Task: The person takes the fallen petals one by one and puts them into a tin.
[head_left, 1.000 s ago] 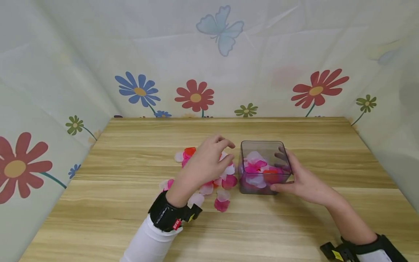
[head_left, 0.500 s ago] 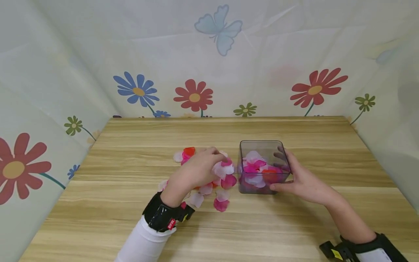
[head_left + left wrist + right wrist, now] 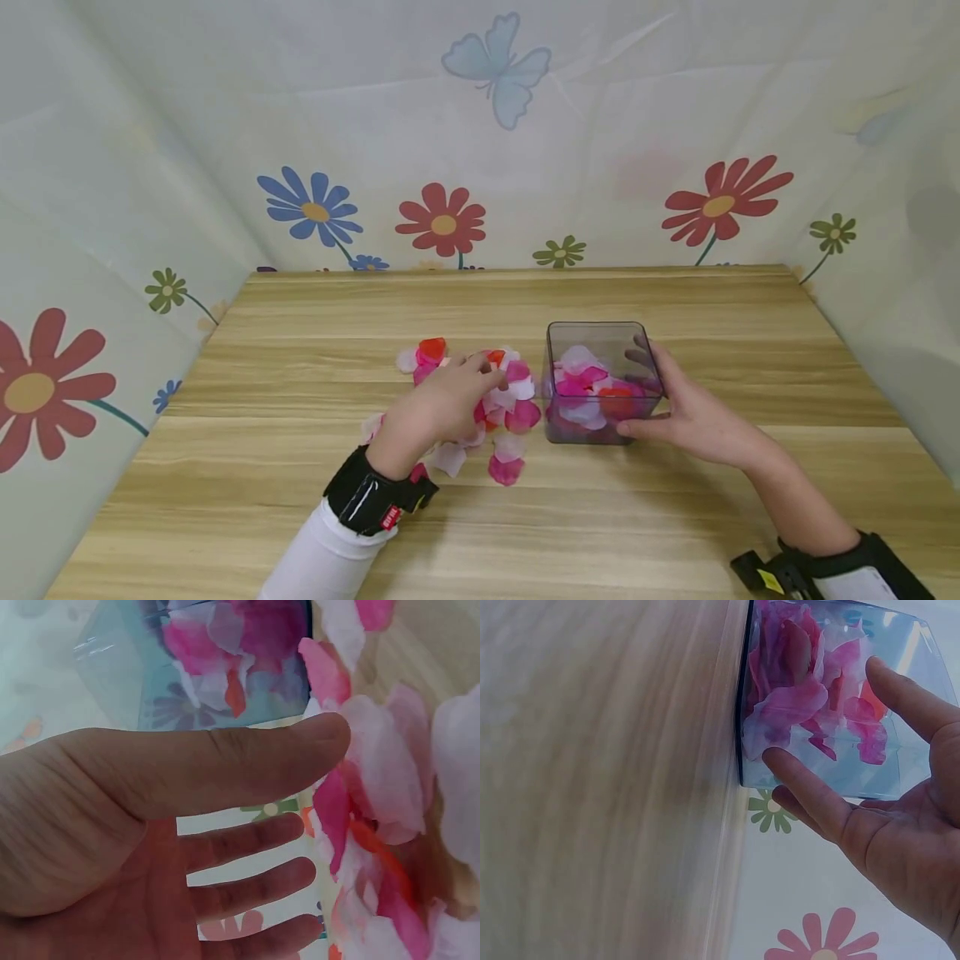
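My left hand hovers low over a loose heap of fabric-like petals in pink, white and red. Its thumb and fingers stand apart in the left wrist view with nothing between them, close to several petals. To the right of the heap stands an open, see-through plastic box with petals inside. My right hand holds this box by its right side, thumb at the front corner and fingers at the far side. The right wrist view shows that thumb and the fingers against the box wall.
A wood-grain table carries the petals and the box. Two petals lie nearer the front edge, and a small cluster lies behind the left hand. A floral cloth backdrop rises behind the table and at its sides.
My left hand has come down from above the heap and drawn back to the left, uncovering more petals. My right hand and the box have stayed in place.
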Demonstrator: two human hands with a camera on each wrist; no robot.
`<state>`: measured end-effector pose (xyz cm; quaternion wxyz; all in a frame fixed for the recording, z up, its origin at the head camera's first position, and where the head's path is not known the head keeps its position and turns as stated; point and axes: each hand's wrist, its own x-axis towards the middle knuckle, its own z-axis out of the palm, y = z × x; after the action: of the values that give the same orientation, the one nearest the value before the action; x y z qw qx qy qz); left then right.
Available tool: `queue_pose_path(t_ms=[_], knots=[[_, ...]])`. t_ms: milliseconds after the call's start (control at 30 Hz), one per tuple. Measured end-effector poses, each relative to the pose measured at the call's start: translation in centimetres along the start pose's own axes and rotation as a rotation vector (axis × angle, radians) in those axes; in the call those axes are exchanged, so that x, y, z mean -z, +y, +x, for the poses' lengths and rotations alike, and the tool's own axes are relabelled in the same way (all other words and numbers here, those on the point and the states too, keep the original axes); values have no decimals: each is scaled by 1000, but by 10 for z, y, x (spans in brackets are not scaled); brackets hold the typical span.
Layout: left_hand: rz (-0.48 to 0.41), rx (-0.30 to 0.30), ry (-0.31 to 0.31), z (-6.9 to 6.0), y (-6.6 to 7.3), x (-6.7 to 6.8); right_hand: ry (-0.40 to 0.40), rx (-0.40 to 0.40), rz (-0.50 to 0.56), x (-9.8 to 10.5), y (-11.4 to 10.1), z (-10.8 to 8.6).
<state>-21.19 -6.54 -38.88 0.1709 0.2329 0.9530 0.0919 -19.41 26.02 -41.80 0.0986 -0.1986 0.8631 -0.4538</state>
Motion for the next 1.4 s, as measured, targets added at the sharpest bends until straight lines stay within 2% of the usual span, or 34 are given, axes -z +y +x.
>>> queue_pose_path(t_ms=[133, 400, 633, 933, 1067, 1200, 1400], knots=[[14, -1, -3, 1, -1, -8, -2, -7, 3, 0, 0, 0], [5, -3, 29, 4, -3, -17, 2, -3, -3, 0, 0, 0], [-32, 0, 38, 5, -7, -19, 3, 3, 4, 0, -1, 0], [-77, -56, 87, 10, -10, -19, 5, -9, 21, -2, 0, 0], [-91, -63, 93, 12, -11, -20, -6, -1, 17, -3, -1, 0], [-91, -60, 92, 13, -11, -20, -14, 24, 15, -4, -2, -1], [-111, -48, 96, 12, -11, -20, -13, 21, 29, -6, -6, -4]])
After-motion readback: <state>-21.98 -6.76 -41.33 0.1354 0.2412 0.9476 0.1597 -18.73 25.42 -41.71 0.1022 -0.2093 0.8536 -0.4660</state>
